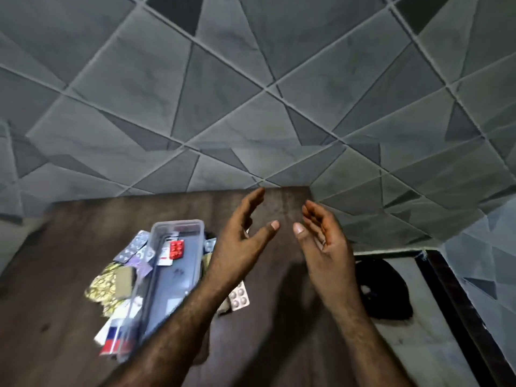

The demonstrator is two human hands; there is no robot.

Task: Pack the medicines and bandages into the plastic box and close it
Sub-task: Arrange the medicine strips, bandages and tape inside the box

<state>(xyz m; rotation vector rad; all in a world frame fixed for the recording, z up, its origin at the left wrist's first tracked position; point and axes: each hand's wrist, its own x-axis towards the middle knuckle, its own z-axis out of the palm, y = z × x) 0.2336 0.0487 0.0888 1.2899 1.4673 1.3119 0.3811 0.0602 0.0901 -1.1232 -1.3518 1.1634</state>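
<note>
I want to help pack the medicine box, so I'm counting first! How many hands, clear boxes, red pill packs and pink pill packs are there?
Hands: 2, the left hand and the right hand
Clear plastic box: 1
Red pill pack: 1, inside the box
Pink pill pack: 1, on the table outside the box
Total: 5

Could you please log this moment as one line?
left hand open, empty | right hand open, empty | box open, red strip inside | pink strip outside
</note>
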